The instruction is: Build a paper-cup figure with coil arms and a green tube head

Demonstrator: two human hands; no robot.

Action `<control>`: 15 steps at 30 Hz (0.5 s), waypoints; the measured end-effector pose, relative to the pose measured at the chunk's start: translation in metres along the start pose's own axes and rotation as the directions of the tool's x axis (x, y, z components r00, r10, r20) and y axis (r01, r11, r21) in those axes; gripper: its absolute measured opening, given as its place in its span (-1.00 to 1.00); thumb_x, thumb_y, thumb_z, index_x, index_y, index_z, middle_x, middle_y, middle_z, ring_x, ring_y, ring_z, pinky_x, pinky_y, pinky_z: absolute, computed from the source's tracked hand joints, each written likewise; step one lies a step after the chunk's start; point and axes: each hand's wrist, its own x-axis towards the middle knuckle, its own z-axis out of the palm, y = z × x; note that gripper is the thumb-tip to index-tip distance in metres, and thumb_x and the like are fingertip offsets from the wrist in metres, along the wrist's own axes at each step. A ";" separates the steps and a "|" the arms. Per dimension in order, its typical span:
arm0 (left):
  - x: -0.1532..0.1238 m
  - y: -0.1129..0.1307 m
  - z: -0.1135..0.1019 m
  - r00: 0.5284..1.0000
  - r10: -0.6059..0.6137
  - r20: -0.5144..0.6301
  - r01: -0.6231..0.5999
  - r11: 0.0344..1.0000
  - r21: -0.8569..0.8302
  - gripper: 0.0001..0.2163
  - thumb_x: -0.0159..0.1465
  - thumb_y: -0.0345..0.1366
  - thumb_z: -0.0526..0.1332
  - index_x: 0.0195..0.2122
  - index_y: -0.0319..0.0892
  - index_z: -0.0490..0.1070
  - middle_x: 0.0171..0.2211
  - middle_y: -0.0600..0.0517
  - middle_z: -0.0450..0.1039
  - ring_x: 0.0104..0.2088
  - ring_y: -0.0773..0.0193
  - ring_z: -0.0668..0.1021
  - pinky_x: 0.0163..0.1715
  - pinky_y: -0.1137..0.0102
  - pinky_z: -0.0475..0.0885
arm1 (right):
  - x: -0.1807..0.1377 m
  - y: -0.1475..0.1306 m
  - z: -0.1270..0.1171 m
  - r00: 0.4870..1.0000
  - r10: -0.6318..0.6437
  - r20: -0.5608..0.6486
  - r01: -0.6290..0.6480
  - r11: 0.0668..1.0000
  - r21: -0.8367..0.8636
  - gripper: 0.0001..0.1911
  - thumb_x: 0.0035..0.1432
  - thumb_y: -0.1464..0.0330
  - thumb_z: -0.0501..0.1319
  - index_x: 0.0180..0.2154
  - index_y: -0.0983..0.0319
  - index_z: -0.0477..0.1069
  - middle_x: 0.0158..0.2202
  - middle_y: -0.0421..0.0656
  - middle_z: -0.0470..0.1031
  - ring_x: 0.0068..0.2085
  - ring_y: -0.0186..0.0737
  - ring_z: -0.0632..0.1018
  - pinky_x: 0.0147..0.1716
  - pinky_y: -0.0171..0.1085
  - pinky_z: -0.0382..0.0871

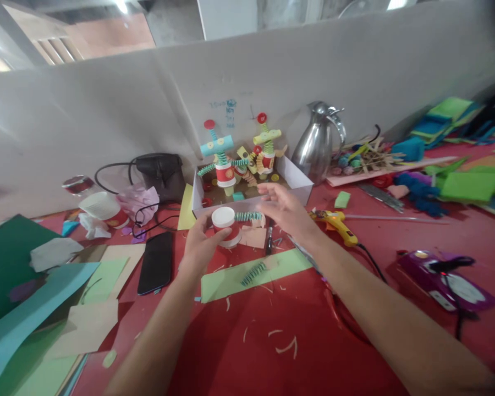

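Observation:
My left hand (200, 245) is closed around a small red paper cup (226, 226) turned upside down, white base up, above the red table. A green folded paper spring (248, 216) sticks out of the cup's right side. My right hand (284, 208) hovers just right of that spring with fingers spread, holding nothing. Behind both hands stands a white cardboard box (299, 184) with two paper-cup figures (224, 159) inside. Another green paper spring (253, 273) lies on a light green paper strip (231, 280) below my hands.
A black phone (155, 263) lies left of my left hand. A yellow glue gun (338, 223) and a steel jug (317, 143) are on the right. Coloured paper sheets (33, 308) cover the left; a purple device (445, 278) sits right. Grey partition walls stand behind.

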 end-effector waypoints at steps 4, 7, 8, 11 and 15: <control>0.000 0.000 0.000 1.000 0.014 -0.002 -0.014 1.000 0.005 -0.55 0.04 -0.33 0.39 0.00 -0.13 0.46 -0.02 -0.08 0.53 0.01 0.10 0.51 0.08 0.19 0.33 | 0.006 -0.008 -0.012 0.980 0.155 -0.126 -0.129 0.973 0.192 -0.82 0.13 0.23 0.21 -0.27 0.15 0.49 -0.20 -0.16 0.53 -0.13 -0.17 0.51 -0.09 -0.12 0.38; 0.000 -0.002 0.000 1.000 0.030 0.006 -0.030 0.999 0.016 -0.55 0.05 -0.32 0.38 0.01 -0.13 0.45 0.00 -0.08 0.52 0.01 0.10 0.51 0.07 0.20 0.33 | 0.003 -0.007 -0.012 0.970 0.227 -0.083 -0.207 0.957 0.205 -0.86 0.05 0.27 0.25 -0.32 0.17 0.50 -0.26 -0.17 0.51 -0.17 -0.19 0.51 -0.11 -0.15 0.36; 0.000 -0.002 0.000 0.999 0.032 0.008 -0.032 0.999 0.016 -0.55 0.06 -0.32 0.38 0.02 -0.14 0.45 0.00 -0.08 0.52 0.01 0.10 0.51 0.07 0.20 0.33 | 0.001 -0.005 -0.010 0.973 0.222 -0.056 -0.210 0.963 0.170 -0.85 0.02 0.30 0.28 -0.30 0.17 0.50 -0.25 -0.17 0.50 -0.16 -0.19 0.51 -0.09 -0.15 0.36; 0.000 -0.003 0.000 0.999 0.035 0.000 -0.035 0.999 0.017 -0.54 0.05 -0.33 0.38 0.02 -0.15 0.43 0.00 -0.09 0.51 0.02 0.11 0.51 0.08 0.20 0.33 | -0.004 0.004 0.000 0.981 0.189 0.039 -0.191 0.980 0.058 -0.75 -0.05 0.35 0.33 -0.23 0.14 0.51 -0.17 -0.16 0.50 -0.12 -0.16 0.51 -0.06 -0.12 0.37; 0.001 -0.004 0.000 0.999 0.042 0.000 -0.042 0.999 0.005 -0.54 0.06 -0.35 0.37 0.02 -0.15 0.43 0.01 -0.09 0.51 0.02 0.12 0.51 0.09 0.19 0.33 | -0.005 0.016 0.015 0.986 0.124 0.112 -0.127 0.992 0.012 -0.71 -0.03 0.38 0.34 -0.18 0.11 0.47 -0.12 -0.14 0.51 -0.07 -0.14 0.52 -0.04 -0.08 0.41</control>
